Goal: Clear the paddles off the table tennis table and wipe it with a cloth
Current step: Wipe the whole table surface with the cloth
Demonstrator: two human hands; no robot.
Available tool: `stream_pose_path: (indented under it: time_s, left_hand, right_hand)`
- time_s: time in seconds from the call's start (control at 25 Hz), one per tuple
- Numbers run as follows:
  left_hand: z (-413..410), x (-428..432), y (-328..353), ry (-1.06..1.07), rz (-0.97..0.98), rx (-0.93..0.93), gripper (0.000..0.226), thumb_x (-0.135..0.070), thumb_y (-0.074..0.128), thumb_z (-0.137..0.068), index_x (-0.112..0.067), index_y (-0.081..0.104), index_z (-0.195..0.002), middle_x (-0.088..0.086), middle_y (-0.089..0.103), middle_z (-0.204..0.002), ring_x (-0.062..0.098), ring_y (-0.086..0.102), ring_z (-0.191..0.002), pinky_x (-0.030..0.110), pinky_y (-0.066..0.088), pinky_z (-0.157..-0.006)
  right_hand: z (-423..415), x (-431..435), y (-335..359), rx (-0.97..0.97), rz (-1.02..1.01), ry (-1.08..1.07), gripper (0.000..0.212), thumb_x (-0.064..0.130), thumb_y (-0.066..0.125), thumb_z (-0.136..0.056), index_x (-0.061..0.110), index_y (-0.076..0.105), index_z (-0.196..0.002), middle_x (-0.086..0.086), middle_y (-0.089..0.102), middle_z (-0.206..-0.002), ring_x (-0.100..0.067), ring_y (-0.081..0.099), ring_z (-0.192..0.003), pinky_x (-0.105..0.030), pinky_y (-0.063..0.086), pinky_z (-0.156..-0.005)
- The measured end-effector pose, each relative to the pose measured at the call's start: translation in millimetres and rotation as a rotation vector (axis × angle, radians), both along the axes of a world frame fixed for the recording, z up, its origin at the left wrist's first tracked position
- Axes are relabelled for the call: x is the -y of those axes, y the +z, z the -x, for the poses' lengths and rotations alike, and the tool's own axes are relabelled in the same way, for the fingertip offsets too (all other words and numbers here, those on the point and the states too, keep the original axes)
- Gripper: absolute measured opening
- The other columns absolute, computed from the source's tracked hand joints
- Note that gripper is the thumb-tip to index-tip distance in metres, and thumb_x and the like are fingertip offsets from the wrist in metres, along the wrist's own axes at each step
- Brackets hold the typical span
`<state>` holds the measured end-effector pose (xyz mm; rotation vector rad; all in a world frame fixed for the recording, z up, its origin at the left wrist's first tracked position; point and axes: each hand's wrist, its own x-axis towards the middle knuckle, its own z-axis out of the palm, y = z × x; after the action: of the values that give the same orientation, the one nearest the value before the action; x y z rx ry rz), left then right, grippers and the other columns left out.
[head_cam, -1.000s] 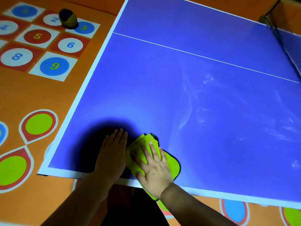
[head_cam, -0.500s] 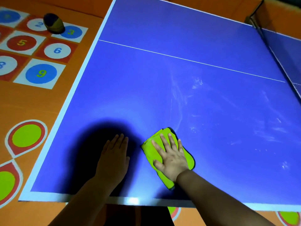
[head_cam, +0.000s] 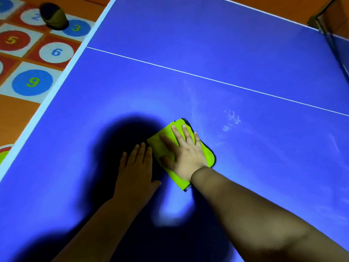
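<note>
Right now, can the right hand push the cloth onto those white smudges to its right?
Probably yes: the right hand lies flat on the cloth, and only bare table separates it from the white smudges.

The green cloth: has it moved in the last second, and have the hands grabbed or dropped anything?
The right hand slid the green cloth off the table's near edge and deeper in, toward the pale smudges; the left hand followed. Nothing was grabbed or dropped: both hands still lie flat, right on the cloth, left on bare table.
</note>
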<state>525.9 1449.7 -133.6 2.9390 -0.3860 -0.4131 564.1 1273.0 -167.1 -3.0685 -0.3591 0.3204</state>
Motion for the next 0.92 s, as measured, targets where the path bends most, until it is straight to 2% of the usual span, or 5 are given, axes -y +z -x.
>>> stream_pose_path:
  time_s: [0.12,0.2,0.44,0.56,0.92]
  left_hand:
    - [-43,31,0,0.048,-0.052,-0.008,0.106,-0.057,0.061,-0.076,-0.009,0.000,-0.149,0.009,-0.002,-0.157,0.021,-0.002,-0.144,0.044,0.000,-0.115]
    - [-70,46,-4,0.030,-0.099,-0.002,0.106,-0.059,0.057,-0.079,-0.013,-0.008,-0.148,0.006,-0.011,-0.157,0.019,-0.009,-0.144,0.043,-0.004,-0.114]
    - [-108,65,-9,-0.101,-0.258,-0.100,0.110,-0.055,0.061,-0.077,-0.008,-0.009,-0.147,0.011,-0.012,-0.156,0.023,-0.005,-0.144,0.041,-0.001,-0.116]
    - [-109,74,-6,-0.104,-0.307,-0.099,0.106,-0.051,0.059,-0.080,-0.007,-0.009,-0.147,0.011,-0.011,-0.156,0.023,-0.005,-0.144,0.040,-0.002,-0.116]
    - [-106,78,1,-0.025,-0.270,-0.199,0.107,-0.048,0.065,-0.078,-0.013,-0.008,-0.148,0.005,-0.014,-0.156,0.016,-0.008,-0.144,0.038,0.000,-0.117]
  right_hand:
    - [-75,20,-8,0.042,-0.006,0.022,0.068,0.066,0.040,-0.085,0.050,0.018,-0.147,0.008,0.003,-0.161,-0.025,-0.005,-0.148,-0.054,0.004,-0.117]
    - [-126,29,-10,0.036,-0.025,0.019,0.067,0.067,0.043,-0.085,0.050,0.020,-0.146,0.008,0.005,-0.161,-0.025,-0.003,-0.148,-0.055,0.005,-0.116]
    - [-244,48,-17,0.031,-0.048,-0.053,0.069,0.074,0.035,-0.085,0.052,0.013,-0.146,0.006,0.002,-0.161,-0.027,-0.005,-0.148,-0.056,0.001,-0.115]
    - [-276,59,-18,0.011,-0.070,-0.100,0.062,0.065,0.032,-0.091,0.050,0.011,-0.147,0.007,0.001,-0.161,-0.025,-0.005,-0.148,-0.053,0.000,-0.116]
    - [-224,112,-9,0.004,-0.105,-0.299,0.060,0.050,0.035,-0.095,0.042,0.013,-0.150,0.003,0.003,-0.162,-0.025,-0.002,-0.148,-0.049,0.006,-0.117]
